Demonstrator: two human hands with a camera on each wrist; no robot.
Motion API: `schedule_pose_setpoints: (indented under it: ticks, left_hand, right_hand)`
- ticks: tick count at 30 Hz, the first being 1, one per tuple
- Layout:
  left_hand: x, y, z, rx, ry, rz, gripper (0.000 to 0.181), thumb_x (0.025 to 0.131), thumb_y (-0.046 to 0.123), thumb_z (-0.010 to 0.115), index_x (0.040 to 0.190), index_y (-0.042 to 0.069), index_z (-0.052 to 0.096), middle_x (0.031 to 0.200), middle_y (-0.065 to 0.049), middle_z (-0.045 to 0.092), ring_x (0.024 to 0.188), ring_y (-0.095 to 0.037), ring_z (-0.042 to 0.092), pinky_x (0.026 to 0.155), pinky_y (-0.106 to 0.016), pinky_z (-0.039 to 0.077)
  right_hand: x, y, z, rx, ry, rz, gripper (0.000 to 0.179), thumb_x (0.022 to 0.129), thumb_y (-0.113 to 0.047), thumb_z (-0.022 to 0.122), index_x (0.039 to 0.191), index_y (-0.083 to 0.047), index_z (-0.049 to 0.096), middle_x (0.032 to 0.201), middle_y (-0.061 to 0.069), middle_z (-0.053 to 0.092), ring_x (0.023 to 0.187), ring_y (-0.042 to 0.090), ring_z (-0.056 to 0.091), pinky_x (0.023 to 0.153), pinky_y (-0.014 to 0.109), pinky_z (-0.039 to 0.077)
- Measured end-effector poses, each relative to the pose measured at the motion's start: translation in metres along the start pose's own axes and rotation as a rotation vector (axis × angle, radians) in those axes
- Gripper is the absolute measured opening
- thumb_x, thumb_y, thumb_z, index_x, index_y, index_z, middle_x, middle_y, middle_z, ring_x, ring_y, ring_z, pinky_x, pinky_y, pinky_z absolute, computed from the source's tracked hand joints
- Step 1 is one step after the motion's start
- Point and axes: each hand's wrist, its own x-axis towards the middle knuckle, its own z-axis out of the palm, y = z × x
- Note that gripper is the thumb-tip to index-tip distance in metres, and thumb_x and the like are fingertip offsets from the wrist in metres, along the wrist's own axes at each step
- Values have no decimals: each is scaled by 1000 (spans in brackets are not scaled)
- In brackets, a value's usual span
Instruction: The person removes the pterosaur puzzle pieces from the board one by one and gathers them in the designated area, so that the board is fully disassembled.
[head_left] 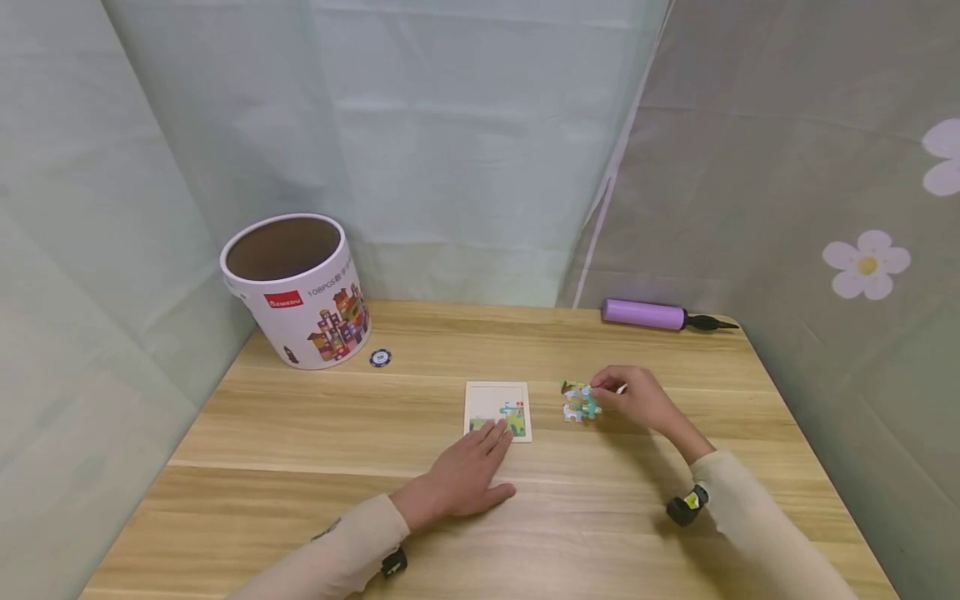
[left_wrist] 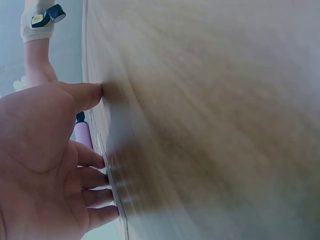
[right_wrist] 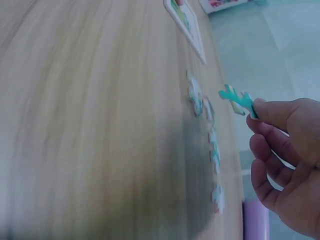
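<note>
A small puzzle board (head_left: pixel 482 398) with a pale frame lies mid-table, with green picture pieces in its lower part. My left hand (head_left: pixel 467 477) rests on its near edge, fingers straight and partly covering the pieces. In the left wrist view the fingertips (left_wrist: pixel 111 212) touch the thin board and the thumb is spread apart. To the right of the board, my right hand (head_left: pixel 636 398) is over a cluster of loose puzzle pieces (head_left: pixel 573 412). Between thumb and forefinger it pinches a teal puzzle piece (right_wrist: pixel 236 99), raised off the table in the right wrist view.
A white printed bucket (head_left: pixel 300 321) stands at the back left, and a poker chip (head_left: pixel 380 357) lies beside it. Near the back right edge is a purple hand pump (head_left: pixel 642 314) with a black nozzle. Cloth curtains (head_left: pixel 480 150) hang behind the wooden table (head_left: pixel 315 417).
</note>
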Motion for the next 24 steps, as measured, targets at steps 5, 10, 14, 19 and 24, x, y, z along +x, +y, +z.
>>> schedule_pose_setpoints:
  ticks: [5, 10, 14, 19, 24]
  left_hand:
    - [1, -1, 1, 13, -10, 1, 78, 104, 54, 48, 157, -2, 35, 164, -20, 32, 152, -33, 31, 124, -39, 27]
    - [1, -2, 3, 26, -8, -2, 79, 103, 54, 48, 157, -2, 35, 164, -19, 32, 152, -32, 30, 124, -38, 27]
    - [1, -1, 3, 19, -7, 1, 78, 104, 54, 47, 157, -2, 34, 165, -19, 31, 153, -32, 29, 124, -39, 26]
    - [0, 0, 2, 24, -9, 0, 78, 104, 54, 47, 157, -1, 34, 165, -18, 31, 153, -32, 29, 124, -38, 26]
    - [0, 0, 1, 42, -2, 0, 77, 104, 54, 47, 157, -1, 35, 164, -18, 32, 153, -31, 30, 124, -38, 27]
  right_hand:
    - [-7, 6, -2, -29, -16, 20, 8, 92, -16, 77, 94, -9, 78, 82, -6, 73, 76, 9, 65, 71, 28, 55]
    - [-11, 12, 2, -39, -21, 45, 4, 91, -13, 77, 95, -12, 80, 85, -4, 75, 78, 10, 66, 74, 29, 56]
    - [-13, 18, 7, -56, -9, 69, 5, 91, -13, 78, 94, -12, 80, 89, -3, 76, 81, 11, 66, 76, 31, 56]
    - [-13, 21, 14, -105, 21, 61, 7, 91, -17, 78, 93, -11, 81, 88, -2, 77, 82, 13, 67, 79, 38, 55]
    - [-13, 21, 17, -135, 39, 45, 6, 91, -15, 77, 91, -11, 81, 90, 1, 78, 84, 18, 70, 80, 44, 56]
